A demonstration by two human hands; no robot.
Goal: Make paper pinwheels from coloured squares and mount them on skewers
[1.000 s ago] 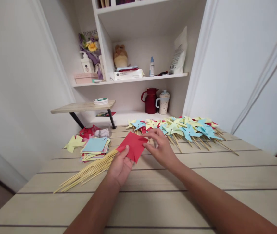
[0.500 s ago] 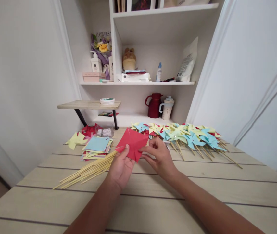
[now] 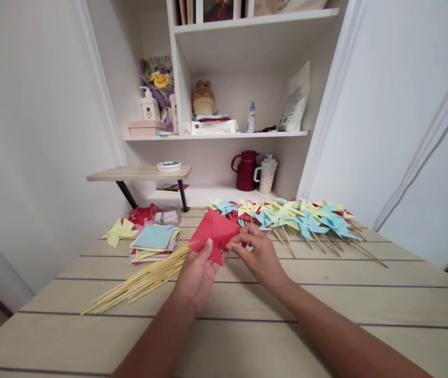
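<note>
"Paper, the red sheet: where do you have it on your feed?"

"I see it raised over the table, in front of me and between both hands. Its left corner sits by my left thumb, and one lower point hangs down between the hands."

"And the left hand?"

"Closed on the sheet. I have the thumb flat on top near the lower left edge and the other fingers underneath, so the paper lies between them."

"The right hand?"

"Thumb and forefinger are nearly together at the right side of the sheet, pinching its edge. The remaining fingers are curled, and I can't make out whether they touch the paper."

"What's around you?"

"A bundle of sticks runs down to the left, its upper ends just beside my left hand. Beyond that I have a stack of coloured squares with a blue one on top. Past the right hand, pinwheels in yellow, blue and red lie in a long heap, sticks pointing towards me."
</note>
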